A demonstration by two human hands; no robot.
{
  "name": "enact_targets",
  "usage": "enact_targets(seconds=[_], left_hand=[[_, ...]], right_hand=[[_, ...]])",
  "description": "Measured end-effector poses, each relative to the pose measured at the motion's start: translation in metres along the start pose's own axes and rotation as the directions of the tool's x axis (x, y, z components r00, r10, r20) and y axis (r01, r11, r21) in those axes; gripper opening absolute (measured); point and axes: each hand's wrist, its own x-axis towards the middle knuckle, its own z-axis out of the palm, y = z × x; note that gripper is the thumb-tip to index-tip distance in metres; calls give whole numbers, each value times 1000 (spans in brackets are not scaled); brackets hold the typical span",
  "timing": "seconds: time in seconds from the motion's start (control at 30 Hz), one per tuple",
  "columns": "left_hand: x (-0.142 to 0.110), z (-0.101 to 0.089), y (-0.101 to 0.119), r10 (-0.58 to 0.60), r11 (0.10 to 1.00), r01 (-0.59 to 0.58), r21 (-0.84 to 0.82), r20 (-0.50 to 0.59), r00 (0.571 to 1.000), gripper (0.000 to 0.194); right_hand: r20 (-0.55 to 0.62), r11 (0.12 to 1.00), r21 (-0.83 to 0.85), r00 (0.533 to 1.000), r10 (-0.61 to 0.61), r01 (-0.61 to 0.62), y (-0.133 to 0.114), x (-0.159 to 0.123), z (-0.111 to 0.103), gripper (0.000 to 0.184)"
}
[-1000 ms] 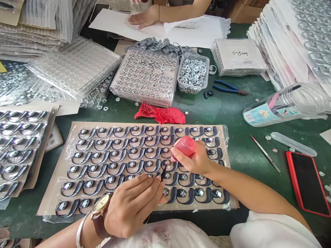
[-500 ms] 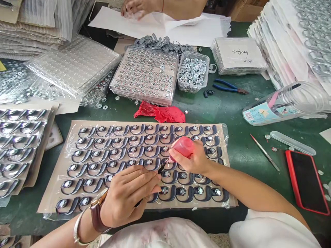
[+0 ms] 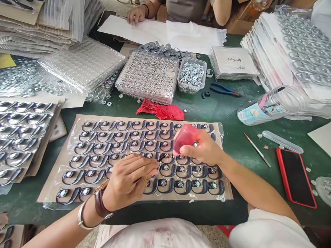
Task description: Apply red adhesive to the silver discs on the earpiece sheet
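Observation:
My left hand is closed around a dark, thin-pointed tool, which looks like tweezers. Its tip is at one of the dark curved bands with round shiny heads, laid in rows on a brown card under clear film. My right hand grips a red translucent squeeze bottle, tilted with its lower end toward the card, just right of the tool tip. Whether the bottle touches a band I cannot tell. Both hands hide part of the rows.
Beyond the card lie a red cloth, a tub of small metal discs, blue-handled pliers and stacked trays. A clear jar and a phone are at right. Across the table, a co-worker's hand rests on white paper.
My right hand has drawn the bottle slightly up and right from the tool tip. My view has shifted, showing more of the co-worker, whose arm has moved off the paper's middle.

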Motion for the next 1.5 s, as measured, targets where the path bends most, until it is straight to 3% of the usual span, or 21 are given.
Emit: enact_targets(seconds=[0.07,0.17,0.27,0.37,0.73,0.9,1.1,1.3,1.5], left_hand=[[-6,0,9,101,993,-101,64,12,995,16],[-16,0,22,213,964,-219,152,55,976,17],[-23,3,30,235,954,-246,169,81,969,16],[-27,7,32,247,948,-261,181,97,964,16],[-28,11,37,264,932,-280,231,98,960,15],[-28,10,37,255,933,-275,234,112,960,15],[-30,9,37,240,939,-262,222,125,963,16],[-29,9,36,243,940,-265,213,124,962,17],[-27,10,36,237,945,-256,203,114,965,17]], right_hand=[[-3,998,50,1000,24,-24,-2,-5,2,26],[-176,991,137,984,32,-8,11,-14,23,21],[-305,988,143,952,-12,58,27,-21,46,17],[-296,996,60,954,-43,64,34,-23,55,17],[-316,965,-223,926,-207,139,33,-22,55,16],[-338,969,-231,926,-170,93,30,-22,55,24],[-393,977,-196,906,-160,87,27,-23,52,19],[-358,979,-201,928,-103,31,28,-23,50,21],[-344,975,-214,930,-128,55,30,-21,52,24]])
